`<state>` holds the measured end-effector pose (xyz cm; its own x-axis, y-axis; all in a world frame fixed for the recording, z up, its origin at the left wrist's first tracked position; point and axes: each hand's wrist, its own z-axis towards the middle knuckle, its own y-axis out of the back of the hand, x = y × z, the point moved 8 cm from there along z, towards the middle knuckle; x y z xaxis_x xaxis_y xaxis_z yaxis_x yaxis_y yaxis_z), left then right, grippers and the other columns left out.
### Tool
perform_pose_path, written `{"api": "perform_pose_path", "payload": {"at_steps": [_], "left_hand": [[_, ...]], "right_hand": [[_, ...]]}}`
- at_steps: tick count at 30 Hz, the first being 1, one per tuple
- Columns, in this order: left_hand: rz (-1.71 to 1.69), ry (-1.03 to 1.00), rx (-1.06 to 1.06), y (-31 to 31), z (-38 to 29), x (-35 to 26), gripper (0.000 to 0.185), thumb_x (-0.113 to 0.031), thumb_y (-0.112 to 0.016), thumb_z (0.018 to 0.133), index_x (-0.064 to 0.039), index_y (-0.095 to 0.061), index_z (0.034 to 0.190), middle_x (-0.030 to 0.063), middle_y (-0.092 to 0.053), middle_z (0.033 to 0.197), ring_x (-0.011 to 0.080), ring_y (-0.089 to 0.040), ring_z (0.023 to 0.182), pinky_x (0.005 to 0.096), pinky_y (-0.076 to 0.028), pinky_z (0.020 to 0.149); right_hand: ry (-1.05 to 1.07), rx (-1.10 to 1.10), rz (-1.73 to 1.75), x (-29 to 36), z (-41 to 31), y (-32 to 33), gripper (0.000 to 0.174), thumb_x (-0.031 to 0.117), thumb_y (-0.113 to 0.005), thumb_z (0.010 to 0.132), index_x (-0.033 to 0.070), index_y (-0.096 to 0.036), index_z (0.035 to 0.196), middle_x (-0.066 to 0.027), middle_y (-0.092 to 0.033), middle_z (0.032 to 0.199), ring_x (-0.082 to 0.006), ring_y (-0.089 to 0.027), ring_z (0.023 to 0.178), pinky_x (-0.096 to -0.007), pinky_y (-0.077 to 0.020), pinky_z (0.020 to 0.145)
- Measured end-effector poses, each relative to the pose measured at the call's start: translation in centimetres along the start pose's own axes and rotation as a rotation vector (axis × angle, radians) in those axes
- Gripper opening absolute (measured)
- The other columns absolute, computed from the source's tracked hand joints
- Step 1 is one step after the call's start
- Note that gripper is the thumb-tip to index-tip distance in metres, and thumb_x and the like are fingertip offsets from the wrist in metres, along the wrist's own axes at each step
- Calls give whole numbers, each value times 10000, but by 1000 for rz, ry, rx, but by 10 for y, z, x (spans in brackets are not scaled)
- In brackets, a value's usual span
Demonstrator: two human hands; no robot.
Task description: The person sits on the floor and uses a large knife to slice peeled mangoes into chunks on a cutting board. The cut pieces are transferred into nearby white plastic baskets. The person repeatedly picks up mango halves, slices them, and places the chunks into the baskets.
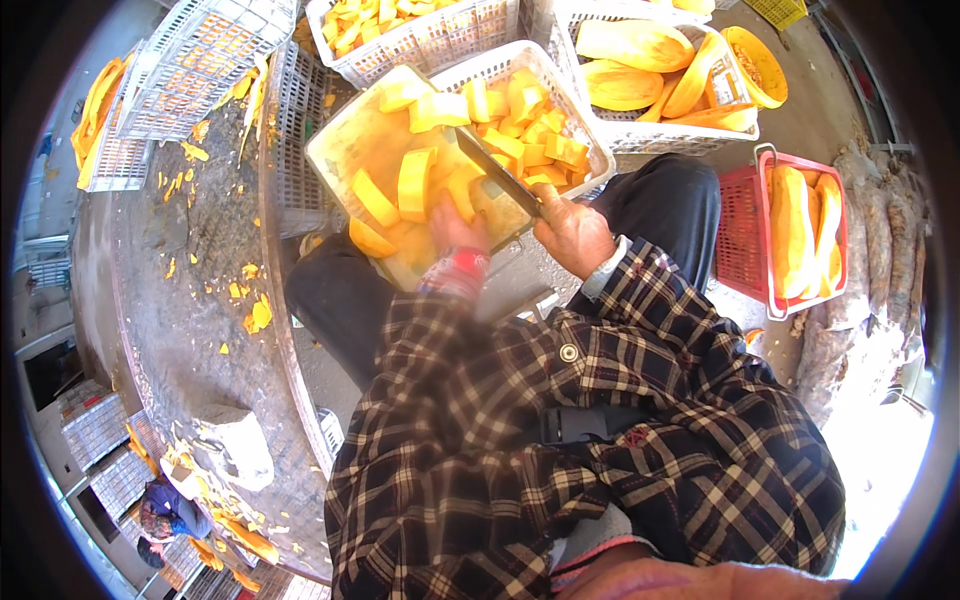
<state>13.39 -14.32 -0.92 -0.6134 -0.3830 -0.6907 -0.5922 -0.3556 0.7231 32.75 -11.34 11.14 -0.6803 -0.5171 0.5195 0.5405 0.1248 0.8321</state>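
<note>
My right hand (573,231) grips the handle of a knife (495,169), its blade pointing up and left over the cutting board's right side. On the yellow-stained cutting board (337,161), my left hand (454,226) touches a curved piece of orange pumpkin (464,187) with its fingers. Left of that hand lie several thick pumpkin slices (417,184). More chunks (439,111) rest at the board's far edge. Against the board's right side, a white plastic crate (600,142) holds many cut pumpkin blocks (536,142).
Behind the board stands another white crate (420,49) of cut pieces. Peeled pumpkin halves (637,45) fill a crate at the back right, beside a yellow bucket (772,79). A red basket (742,225) holds peeled pumpkins. Scraps litter the floor (202,300) at left; a person (169,510) is farther off.
</note>
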Motion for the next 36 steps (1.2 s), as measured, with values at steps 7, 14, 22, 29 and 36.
{"api": "perform_pose_path", "payload": {"at_steps": [7, 14, 22, 29, 36], "left_hand": [[-51, -103, -6, -19, 2, -1, 592, -241, -804, 824, 8, -634, 1334, 295, -646, 1249, 471, -614, 1170, 525, -503, 1020], [-151, -5, -78, -27, 5, 14, 382, -278, -850, 797, 13, -748, 1023, 233, -746, 911, 413, -724, 868, 485, -569, 804], [-173, -112, 113, -29, 2, -7, 391, -257, -806, 856, -8, -705, 1141, 249, -706, 1056, 443, -669, 1007, 509, -538, 891], [-86, 16, 141, -29, -3, 3, 525, -337, -764, 895, -29, -670, 1310, 258, -677, 1184, 448, -634, 1144, 506, -523, 975], [-313, -287, -91, -20, 24, -30, 542, -234, -821, 855, -17, -659, 1325, 206, -685, 1218, 392, -666, 1092, 460, -535, 947]], "right_hand": [[-111, -27, -61, -8, -5, 1, 303, 162, -679, 911, 70, -600, 1189, -245, -712, 824, -439, -714, 765, -547, -564, 684], [-104, -79, -12, -4, -10, -2, 280, 139, -686, 918, 77, -577, 1168, -213, -721, 910, -457, -704, 791, -539, -573, 701], [-148, 199, -276, -29, 5, -43, 332, 204, -622, 925, -4, -599, 1184, -149, -714, 706, -304, -726, 600, -436, -547, 511], [-92, 165, -411, -51, 11, -59, 230, 187, -634, 923, 32, -617, 1092, -111, -703, 723, -260, -736, 668, -425, -545, 514], [-266, -197, -60, -83, 27, 8, 181, 179, -651, 959, 38, -613, 1066, -254, -694, 828, -435, -713, 735, -500, -573, 629]]}}
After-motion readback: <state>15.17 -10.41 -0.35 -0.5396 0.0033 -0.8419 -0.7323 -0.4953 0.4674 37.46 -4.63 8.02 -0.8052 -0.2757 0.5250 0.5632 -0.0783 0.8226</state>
